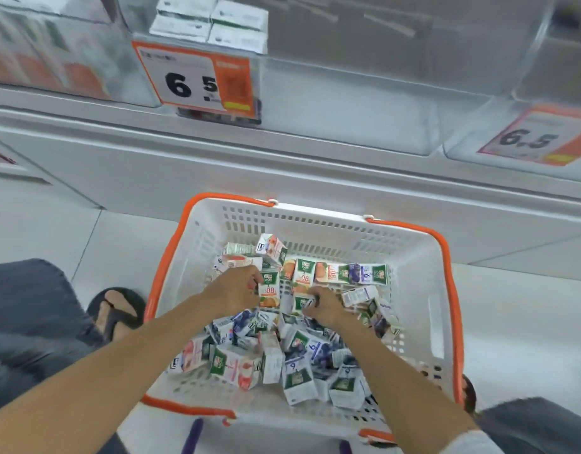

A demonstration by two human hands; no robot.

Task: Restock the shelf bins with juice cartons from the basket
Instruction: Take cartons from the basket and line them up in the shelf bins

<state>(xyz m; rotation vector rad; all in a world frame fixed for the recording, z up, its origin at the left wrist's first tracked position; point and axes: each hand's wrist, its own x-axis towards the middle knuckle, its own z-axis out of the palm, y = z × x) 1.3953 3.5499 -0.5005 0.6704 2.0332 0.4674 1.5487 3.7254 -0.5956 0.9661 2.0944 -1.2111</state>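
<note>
Tiled floor (pixel 37 224), white orange-rimmed basket (pixel 315 234), small jumbled juice cartons (pixel 236 365)

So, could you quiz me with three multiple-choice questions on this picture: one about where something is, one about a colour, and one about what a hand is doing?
1. Where does the basket stand?
A. On the floor before the shelf
B. Up on the shelf
C. On a trolley

2. What colour are the basket's handles?
A. Blue
B. Orange
C. Green

3. What is the left hand doing?
A. Lying flat on the floor
B. Gripping an orange juice carton
C. Pointing at a price tag

Answers:
1 A, floor tiles lie around it, below the shelf edge.
2 B, orange bands run along its white rim.
3 B, its fingers curl round the carton.
</note>
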